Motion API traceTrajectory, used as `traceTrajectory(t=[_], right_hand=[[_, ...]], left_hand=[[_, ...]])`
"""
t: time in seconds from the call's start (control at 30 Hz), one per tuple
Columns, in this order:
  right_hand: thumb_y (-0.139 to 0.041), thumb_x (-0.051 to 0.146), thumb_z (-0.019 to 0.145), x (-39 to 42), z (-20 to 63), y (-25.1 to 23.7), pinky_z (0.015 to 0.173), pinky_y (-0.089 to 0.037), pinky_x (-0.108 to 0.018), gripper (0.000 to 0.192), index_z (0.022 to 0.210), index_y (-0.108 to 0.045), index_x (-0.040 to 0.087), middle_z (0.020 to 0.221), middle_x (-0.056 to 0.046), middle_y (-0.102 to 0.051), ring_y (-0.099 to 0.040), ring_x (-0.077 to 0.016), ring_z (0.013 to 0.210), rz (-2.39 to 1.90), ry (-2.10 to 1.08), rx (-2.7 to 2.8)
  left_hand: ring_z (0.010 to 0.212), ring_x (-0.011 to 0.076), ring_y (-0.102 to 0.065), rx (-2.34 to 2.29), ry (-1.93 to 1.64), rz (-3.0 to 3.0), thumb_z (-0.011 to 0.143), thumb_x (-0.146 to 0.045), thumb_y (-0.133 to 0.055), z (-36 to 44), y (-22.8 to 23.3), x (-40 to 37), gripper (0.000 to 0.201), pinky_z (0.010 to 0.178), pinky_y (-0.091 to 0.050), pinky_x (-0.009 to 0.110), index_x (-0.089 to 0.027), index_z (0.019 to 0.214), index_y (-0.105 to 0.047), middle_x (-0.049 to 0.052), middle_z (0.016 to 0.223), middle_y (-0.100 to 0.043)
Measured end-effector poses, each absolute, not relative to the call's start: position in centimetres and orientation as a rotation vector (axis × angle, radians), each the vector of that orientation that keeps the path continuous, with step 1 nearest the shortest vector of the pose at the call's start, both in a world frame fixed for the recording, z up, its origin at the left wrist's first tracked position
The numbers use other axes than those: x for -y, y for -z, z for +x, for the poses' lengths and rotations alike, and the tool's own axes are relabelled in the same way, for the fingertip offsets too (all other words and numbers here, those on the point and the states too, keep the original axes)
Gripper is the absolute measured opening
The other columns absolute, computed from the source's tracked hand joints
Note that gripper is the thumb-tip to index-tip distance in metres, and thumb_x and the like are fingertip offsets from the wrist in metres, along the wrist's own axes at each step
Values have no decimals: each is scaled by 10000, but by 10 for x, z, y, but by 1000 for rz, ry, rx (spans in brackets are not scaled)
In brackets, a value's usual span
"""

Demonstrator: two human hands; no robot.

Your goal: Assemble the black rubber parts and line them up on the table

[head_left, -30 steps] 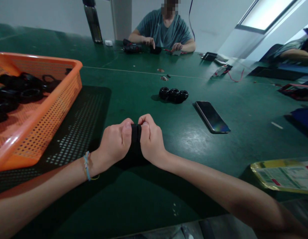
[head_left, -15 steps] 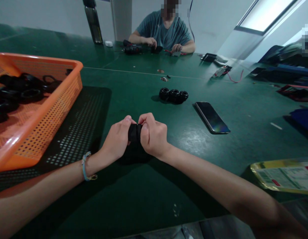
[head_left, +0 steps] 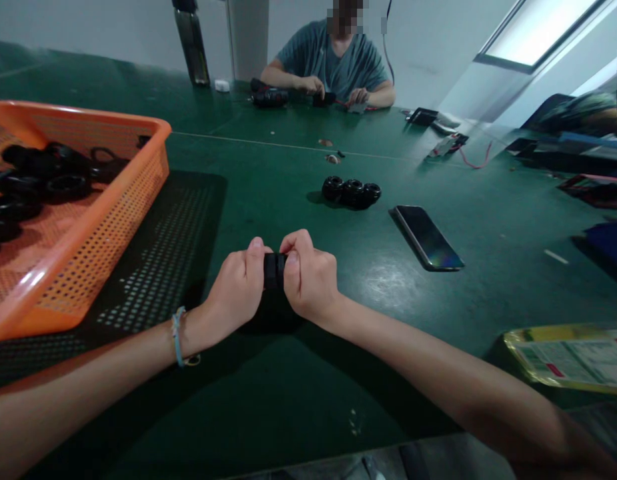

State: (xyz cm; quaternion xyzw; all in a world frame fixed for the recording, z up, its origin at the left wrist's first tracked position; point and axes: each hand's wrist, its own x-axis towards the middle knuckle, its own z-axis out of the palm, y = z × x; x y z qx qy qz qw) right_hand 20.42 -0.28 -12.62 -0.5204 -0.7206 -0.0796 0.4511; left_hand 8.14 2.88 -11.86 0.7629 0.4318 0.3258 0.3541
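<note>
Two bare hands meet over a green table (head_left: pixel 268 400), both clamped on one small black ring-shaped part (head_left: pixel 274 270). The left hand (head_left: pixel 238 290), a blue band at its wrist, has its fingers curled shut around the part's left end; the right hand (head_left: pixel 308 280) closes its fingers over the right end, thumb on top. The part sits squeezed between the two sets of fingertips, just above the table surface.

Beyond the fingers, well apart, a cluster of black rings (head_left: pixel 352 192) lies on the table, with a dark phone (head_left: pixel 427 237) just to its right. To the left of the left hand's fingers, an orange mesh basket (head_left: pixel 88 247) holds more black rings (head_left: pixel 36 183) and rests on a dark perforated mat (head_left: pixel 158 267). Near the right forearm lies a yellow-edged laminated sheet (head_left: pixel 571 357). Far across the table, a person in a teal shirt (head_left: pixel 333 63) works with both hands on small dark items.
</note>
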Motion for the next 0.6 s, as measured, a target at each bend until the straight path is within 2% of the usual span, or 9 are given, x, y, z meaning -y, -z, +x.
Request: traceTrajectory(t=[0.27,0.6], right_hand=[[-207,216,860,8,199,125,453,-316,-225,219,776,-409,199,574,20,-483,-433,-95,441,-1450,-48,1659],[-246,220,829,12,195,122,476,-298,-239,176,750,-403,204,575,28,-446,-411,-106,470,-1431,-301,1507]], left_hand=[[500,148,-539,-1091,-897,2170,897,-295,-185,80,114,-28,475,516,-407,268,-176,629,-559,19,520,-566],[418,125,-486,-977,-944,2443,893,-252,-214,74,111,-28,386,428,-337,232,-166,699,-537,-4,493,-515]])
